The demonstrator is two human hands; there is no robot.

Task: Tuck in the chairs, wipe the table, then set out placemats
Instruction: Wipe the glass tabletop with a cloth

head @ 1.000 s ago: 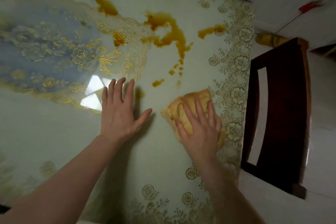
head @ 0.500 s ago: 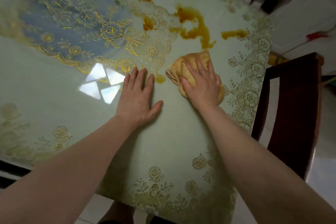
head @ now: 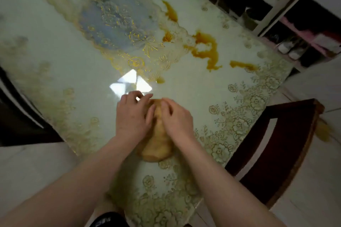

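Observation:
A bunched yellow cloth (head: 156, 143) lies on the glossy table (head: 64, 64), whose cover has gold flower patterns. My left hand (head: 132, 116) and my right hand (head: 176, 119) sit on either side of the cloth's far end, fingers curled onto it. Brown-orange spill marks (head: 206, 49) lie farther away on the table, with a small spot (head: 160, 80) closer to my hands. A dark wooden chair (head: 276, 145) stands at the table's right edge, its back against the edge.
A shoe rack with white shoes (head: 289, 49) stands beyond the table's far right corner. Something dark (head: 14, 112) stands at the table's left side. Pale floor tiles (head: 313, 180) surround the table.
The right hand has drawn the cloth back toward me from the spill. The left hand has left its flat rest on the table and joined the right at the cloth. The view has tilted.

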